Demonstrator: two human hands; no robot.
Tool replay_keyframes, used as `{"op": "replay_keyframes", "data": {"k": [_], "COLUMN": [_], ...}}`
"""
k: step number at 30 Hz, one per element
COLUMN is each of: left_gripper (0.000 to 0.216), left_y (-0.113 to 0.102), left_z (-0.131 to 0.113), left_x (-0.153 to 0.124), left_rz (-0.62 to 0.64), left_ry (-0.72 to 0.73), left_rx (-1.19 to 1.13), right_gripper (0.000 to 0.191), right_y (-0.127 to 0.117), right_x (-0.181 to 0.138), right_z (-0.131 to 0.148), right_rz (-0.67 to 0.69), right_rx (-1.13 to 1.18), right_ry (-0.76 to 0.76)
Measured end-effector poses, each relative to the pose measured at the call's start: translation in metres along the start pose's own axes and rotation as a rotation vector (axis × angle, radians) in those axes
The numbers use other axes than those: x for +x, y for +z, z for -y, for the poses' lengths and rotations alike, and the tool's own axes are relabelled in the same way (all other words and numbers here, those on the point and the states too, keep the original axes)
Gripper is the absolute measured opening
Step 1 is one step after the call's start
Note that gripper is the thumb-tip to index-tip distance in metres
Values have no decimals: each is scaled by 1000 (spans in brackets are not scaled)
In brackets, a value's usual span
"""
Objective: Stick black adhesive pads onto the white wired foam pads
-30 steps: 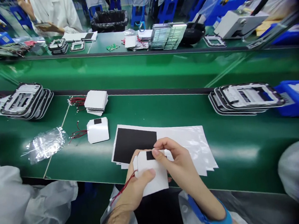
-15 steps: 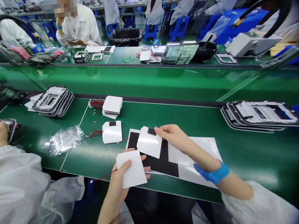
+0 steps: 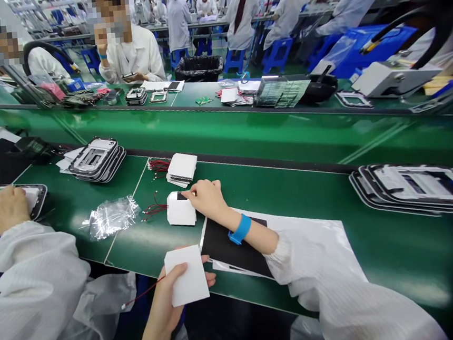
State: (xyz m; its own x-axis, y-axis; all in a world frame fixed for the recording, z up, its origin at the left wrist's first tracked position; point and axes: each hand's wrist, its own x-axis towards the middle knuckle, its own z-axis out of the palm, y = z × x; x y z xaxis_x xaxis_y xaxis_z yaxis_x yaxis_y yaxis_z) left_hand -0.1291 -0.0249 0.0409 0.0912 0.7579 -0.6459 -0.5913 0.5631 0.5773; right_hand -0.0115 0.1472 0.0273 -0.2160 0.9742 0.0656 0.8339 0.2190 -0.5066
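Note:
A white square panel [image 3: 192, 284] with a thin red wire lies in my left hand [image 3: 169, 289], thumb across its face and fingers underneath, just in front of the bench edge. My right hand [image 3: 211, 200], with a blue wristband [image 3: 240, 229], reaches over the bench. Its fingertips pinch the upper right corner of another white panel [image 3: 180, 213] beside a black patch [image 3: 181, 196]. That panel rests on a low pile with red wires to its left. Behind stands a taller stack of white panels [image 3: 182, 166]. Under my right forearm lies a black sheet [image 3: 233, 243] on white sheets [image 3: 314, 226].
Clear plastic film [image 3: 114, 217] lies left of the panels. Stacked device frames stand at the back left [image 3: 96, 157] and at the right [image 3: 414, 188]. To my left, a co-worker's hand [image 3: 8, 210] works on a frame. A green divider [image 3: 223, 130] runs along the back.
My right hand has moved left, bringing its white panel from over the black sheet onto the low pile. My left hand still holds its panel, slightly lower. The view has tilted up a little.

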Motion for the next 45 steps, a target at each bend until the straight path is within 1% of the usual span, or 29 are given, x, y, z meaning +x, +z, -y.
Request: {"op": "replay_keyframes", "data": {"k": [4,6,8,11,14,16,17,18,20,22,24,27,29,31,33,36,39,42,45], "left_gripper": [78,79,78,80,81,79,78,78,77,75,71,65,62,61,62,65,67,70,72], "left_y": [2,5,8,10,13,18,22,28,43,61,78,95,99,99,98,98,100,101,102], "left_z": [0,3,5,5,2,1,2,3,9,19,30,47,55,61,65,68,68,67,65], "left_x": [5,9,11,11,11,12,13,14,18,24,32,43,48,51,52,51,51,51,50], "left_rz": [18,39,47,21,-17,-19,-12,1,42,96,147,177,171,169,174,160,141,127,128], "left_ry": [2,-6,-12,-9,-24,-39,-48,-58,-78,-97,-106,-107,-90,-62,-28,-1,6,1,-7], "left_rx": [-10,-1,22,61,80,83,79,70,43,11,-16,-28,-32,-40,-34,-8,-2,-2,-2], "right_gripper": [27,25,27,25,22,21,22,22,21,21,23,21,19,17,16,16,17,18,20], "right_y": [2,-1,-11,-44,-80,-95,-98,-97,-90,-77,-64,-49,-44,-41,-41,-42,-43,-42,-39], "right_x": [0,-1,-4,-22,-65,-105,-127,-149,-187,-214,-230,-238,-239,-238,-236,-231,-225,-224,-228], "right_z": [0,2,2,-10,-43,-70,-84,-96,-113,-118,-116,-107,-104,-105,-107,-107,-104,-100,-100], "right_rz": [-55,-67,-68,-56,40,111,127,126,90,22,-49,-151,-218,-264,-262,-209,-191,-178,-183], "right_rx": [-85,-110,-122,-108,32,142,167,167,146,136,82,-22,-42,-11,55,150,183,179,159], "right_ry": [-41,-66,-77,-56,23,128,191,248,284,279,230,156,144,161,208,322,397,412,371]}}
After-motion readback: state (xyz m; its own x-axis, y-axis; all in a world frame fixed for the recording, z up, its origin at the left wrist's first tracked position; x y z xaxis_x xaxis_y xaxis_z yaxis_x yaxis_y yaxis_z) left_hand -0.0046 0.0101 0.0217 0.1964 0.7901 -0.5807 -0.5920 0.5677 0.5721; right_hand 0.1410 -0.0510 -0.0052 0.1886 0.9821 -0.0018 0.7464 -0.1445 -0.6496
